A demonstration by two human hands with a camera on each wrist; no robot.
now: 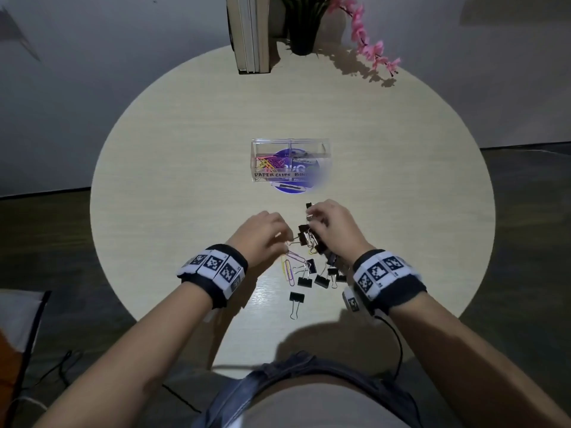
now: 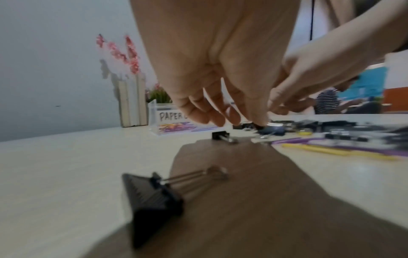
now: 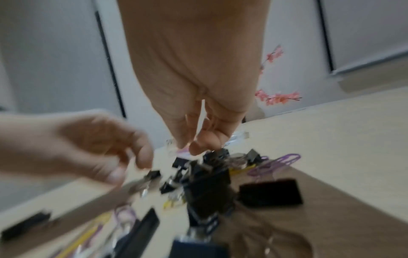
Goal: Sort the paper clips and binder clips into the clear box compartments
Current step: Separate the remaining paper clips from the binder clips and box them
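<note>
The clear box (image 1: 290, 160) stands mid-table, with coloured paper clips in its left compartment and dark clips in its right. A mixed pile lies in front of me: black binder clips (image 1: 321, 281) and purple and yellow paper clips (image 1: 290, 267). My right hand (image 1: 312, 216) pinches a black binder clip (image 1: 308, 206), and a tangled clump of clips (image 1: 304, 237) sits just below it. In the right wrist view the fingers (image 3: 198, 148) meet on top of that clump (image 3: 207, 183). My left hand (image 1: 285, 239) reaches the clump from the left, fingers hanging down (image 2: 234, 118). Whether they pinch anything is hidden.
One binder clip (image 1: 296, 297) lies apart near the front edge of the round table (image 1: 185, 180). Upright books (image 1: 251, 35), a dark plant pot (image 1: 302, 32) and a pink flower branch (image 1: 370, 47) stand at the far edge. A purple disc lies under the box.
</note>
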